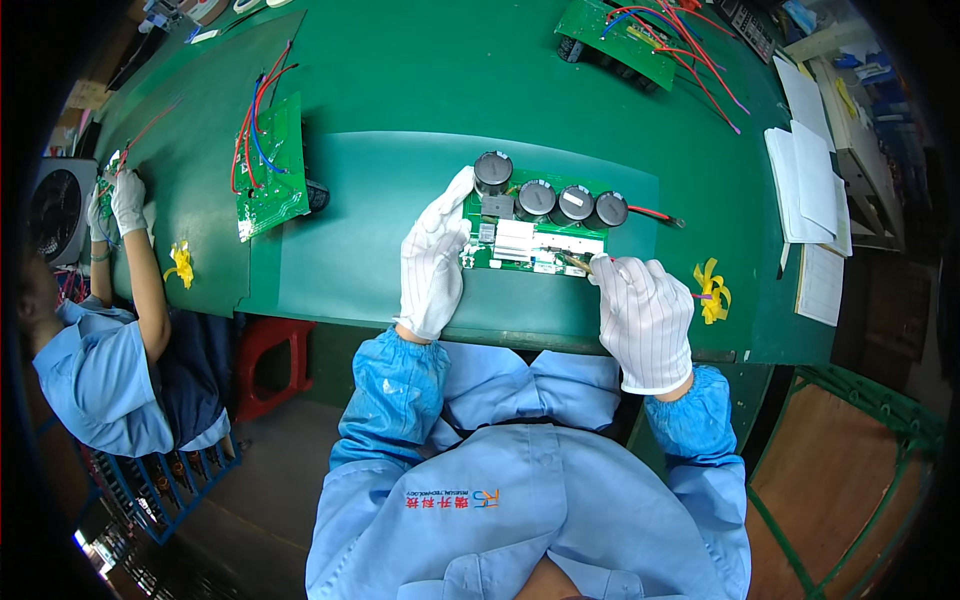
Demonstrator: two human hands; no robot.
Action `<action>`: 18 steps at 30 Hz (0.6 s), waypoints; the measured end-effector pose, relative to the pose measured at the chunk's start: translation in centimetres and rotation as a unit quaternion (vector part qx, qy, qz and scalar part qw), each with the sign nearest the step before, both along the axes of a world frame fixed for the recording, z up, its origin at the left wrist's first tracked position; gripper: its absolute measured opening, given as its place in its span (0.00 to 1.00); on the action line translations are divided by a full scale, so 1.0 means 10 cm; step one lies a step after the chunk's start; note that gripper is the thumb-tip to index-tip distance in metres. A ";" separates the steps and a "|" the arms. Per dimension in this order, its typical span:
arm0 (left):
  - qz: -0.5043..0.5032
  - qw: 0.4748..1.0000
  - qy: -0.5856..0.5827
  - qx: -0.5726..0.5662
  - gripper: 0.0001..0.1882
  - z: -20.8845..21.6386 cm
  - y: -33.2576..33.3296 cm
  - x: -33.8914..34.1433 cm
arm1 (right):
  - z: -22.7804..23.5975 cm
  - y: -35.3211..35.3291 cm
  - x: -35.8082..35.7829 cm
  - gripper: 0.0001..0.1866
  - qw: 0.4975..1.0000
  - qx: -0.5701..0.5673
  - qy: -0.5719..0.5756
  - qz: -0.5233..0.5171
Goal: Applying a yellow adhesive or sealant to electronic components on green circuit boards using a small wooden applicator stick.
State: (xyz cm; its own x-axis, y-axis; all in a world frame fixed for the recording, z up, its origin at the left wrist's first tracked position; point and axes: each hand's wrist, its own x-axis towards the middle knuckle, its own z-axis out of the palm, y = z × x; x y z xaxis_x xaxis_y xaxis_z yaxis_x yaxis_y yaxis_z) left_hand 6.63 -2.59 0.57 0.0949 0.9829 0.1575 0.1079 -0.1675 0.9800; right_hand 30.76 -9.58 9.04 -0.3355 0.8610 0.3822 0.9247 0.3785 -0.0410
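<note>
A green circuit board lies on the mat in front of me, with several black cylindrical capacitors along its far side and a pale heat sink nearer me. My left hand, in a white striped glove, grips the board's left edge. My gloved right hand is closed round a slim pointed tool, its tip at the board's near right part. The tool's exact kind is hidden by my fingers. A red and black lead runs off the board's right side.
More wired boards lie at the left and far right. Yellow ties sit right of my hand, others to the left. Papers lie at the right edge. A co-worker handles a small board at far left.
</note>
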 end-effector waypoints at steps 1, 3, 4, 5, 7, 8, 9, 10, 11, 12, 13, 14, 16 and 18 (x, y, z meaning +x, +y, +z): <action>-0.001 1.000 0.008 0.006 0.28 0.00 0.00 0.00 | 0.00 0.00 0.00 0.21 1.000 0.002 -0.002 0.001; 0.003 1.000 0.022 -0.006 0.29 0.00 0.00 0.00 | 0.01 0.01 0.00 0.20 1.000 -0.026 -0.007 0.005; 0.004 1.000 0.027 -0.012 0.29 0.01 0.00 0.01 | 0.03 0.01 0.01 0.19 0.999 -0.040 -0.010 0.005; 0.002 1.000 0.021 -0.021 0.29 0.04 0.00 0.01 | 0.03 0.01 0.02 0.19 0.999 -0.044 0.001 0.007; 0.000 0.999 0.010 -0.040 0.28 0.09 -0.01 0.01 | 0.03 0.02 0.04 0.19 0.998 -0.051 0.025 0.011; 0.001 0.999 0.005 -0.034 0.28 0.09 -0.01 0.01 | 0.01 0.03 0.06 0.19 0.998 -0.051 0.034 0.017; 0.002 1.000 0.000 -0.027 0.28 0.08 -0.01 0.01 | -0.01 0.04 0.07 0.19 0.998 -0.050 0.043 0.023; 0.001 1.000 -0.006 -0.021 0.28 0.08 0.00 0.02 | -0.02 0.04 0.08 0.19 0.997 -0.050 0.051 0.027; -0.003 1.000 -0.002 -0.021 0.28 0.07 0.00 0.02 | -0.02 0.05 0.10 0.19 0.996 -0.059 0.058 0.031; -0.008 1.000 0.002 -0.021 0.29 0.05 0.01 0.01 | -0.01 0.05 0.12 0.20 0.995 -0.068 0.066 0.035; -0.010 1.000 0.007 -0.022 0.29 0.05 0.01 0.00 | -0.02 0.05 0.12 0.20 0.993 -0.076 0.075 0.040; -0.007 1.000 0.004 -0.028 0.30 0.06 0.01 0.01 | -0.02 0.05 0.13 0.20 0.994 -0.069 0.073 0.037; -0.001 0.999 0.000 -0.041 0.32 0.11 0.00 0.03 | -0.02 0.04 0.13 0.21 0.995 -0.056 0.071 0.033; 0.002 1.000 0.004 -0.027 0.32 0.07 0.01 0.01 | -0.03 0.03 0.08 0.22 0.998 -0.037 0.041 0.017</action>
